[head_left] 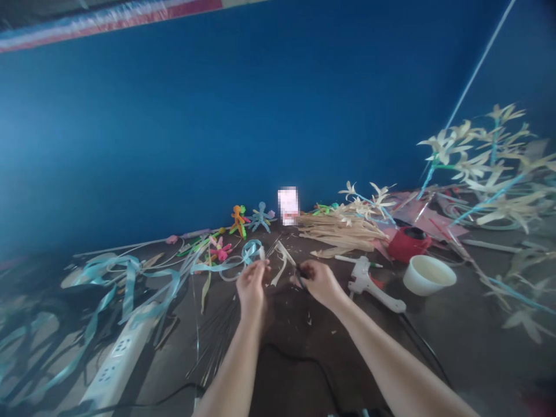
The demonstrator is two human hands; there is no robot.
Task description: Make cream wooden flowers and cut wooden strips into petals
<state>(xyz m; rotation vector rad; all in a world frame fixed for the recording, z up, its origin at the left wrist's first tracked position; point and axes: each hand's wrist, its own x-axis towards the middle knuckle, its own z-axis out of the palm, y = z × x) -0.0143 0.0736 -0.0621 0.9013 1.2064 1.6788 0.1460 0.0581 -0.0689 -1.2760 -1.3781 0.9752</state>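
Observation:
My left hand (252, 286) is closed in a pinch, and a small pale piece (262, 253) stands up from its fingertips. What this piece is made of cannot be made out. In my right hand (320, 282) is a pair of scissors with dark handles (300, 274), the fingers wrapped round them. A short gap separates the two hands. Between and just beyond them, a curled pale strip (282, 269) and small scraps lie on the dark table (299, 330). A light blue ribbon (217, 267) loops behind my left hand.
To the right are a white glue gun (365, 284), a white cup (429, 275) and a red roll (408, 243). Dried strips (343, 231) and pale flowers (473, 162) lie beyond. A power strip (121, 353), thin wires (217, 341) and pipe-cleaner figures (238, 221) are leftward.

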